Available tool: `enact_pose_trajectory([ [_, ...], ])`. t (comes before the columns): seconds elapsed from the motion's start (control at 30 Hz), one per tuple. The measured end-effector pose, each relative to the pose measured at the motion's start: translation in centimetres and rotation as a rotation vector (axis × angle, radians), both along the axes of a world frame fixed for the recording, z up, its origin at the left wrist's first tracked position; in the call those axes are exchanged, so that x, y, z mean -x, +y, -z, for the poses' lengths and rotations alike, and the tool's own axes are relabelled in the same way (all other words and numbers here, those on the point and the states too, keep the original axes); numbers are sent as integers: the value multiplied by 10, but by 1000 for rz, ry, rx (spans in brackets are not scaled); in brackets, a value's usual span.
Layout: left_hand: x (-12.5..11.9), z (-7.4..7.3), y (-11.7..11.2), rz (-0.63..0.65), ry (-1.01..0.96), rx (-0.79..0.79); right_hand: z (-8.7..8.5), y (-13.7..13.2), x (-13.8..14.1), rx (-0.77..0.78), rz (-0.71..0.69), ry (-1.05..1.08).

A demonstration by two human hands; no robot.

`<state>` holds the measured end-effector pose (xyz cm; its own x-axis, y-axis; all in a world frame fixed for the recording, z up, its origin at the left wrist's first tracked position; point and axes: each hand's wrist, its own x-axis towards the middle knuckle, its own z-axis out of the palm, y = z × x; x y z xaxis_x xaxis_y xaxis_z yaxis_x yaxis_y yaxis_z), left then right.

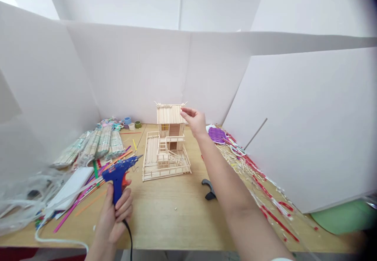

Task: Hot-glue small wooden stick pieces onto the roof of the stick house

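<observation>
My left hand (118, 210) is wrapped round the handle of a blue hot glue gun (118, 174), its nozzle pointing up and to the right. A model house (171, 114) built of thin wooden sticks stands on a fenced stick base (151, 155), with small stairs and a balcony. Its roof ridge carries tiny pieces along the top. At the roof's right side my right hand (196, 120) has thumb and fingertips pinched together. Whatever is between those fingers is too small to make out, and I cannot tell if they touch the roof.
Bundles of wooden sticks (103, 141) and coloured strips (85, 198) lie on the left, with tape rolls (127, 120) behind. A dark curved tool (208, 189) is partly under my right forearm. Red pipe cleaners (259, 170) and stick scraps lie right. White panels (141, 68) enclose the table (165, 221).
</observation>
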<state>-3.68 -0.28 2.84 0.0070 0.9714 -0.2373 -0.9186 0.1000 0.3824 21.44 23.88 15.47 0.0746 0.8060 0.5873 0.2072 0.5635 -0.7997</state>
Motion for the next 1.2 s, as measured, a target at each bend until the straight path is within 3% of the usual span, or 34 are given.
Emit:
enact_pose_trajectory([
  [0.17,25,31,-11,-162,-89,153,-13,49,7,-117,122,-312],
  [0.37,27,57,-18,-99,-60,230,-15,75,15,-219,157,-619],
  [0.87,26,57,-14,-71,5,360,-19,92,17,-278,165,-833],
  [1.2,24,56,-17,-73,8,320,-21,95,18,-277,158,-848],
])
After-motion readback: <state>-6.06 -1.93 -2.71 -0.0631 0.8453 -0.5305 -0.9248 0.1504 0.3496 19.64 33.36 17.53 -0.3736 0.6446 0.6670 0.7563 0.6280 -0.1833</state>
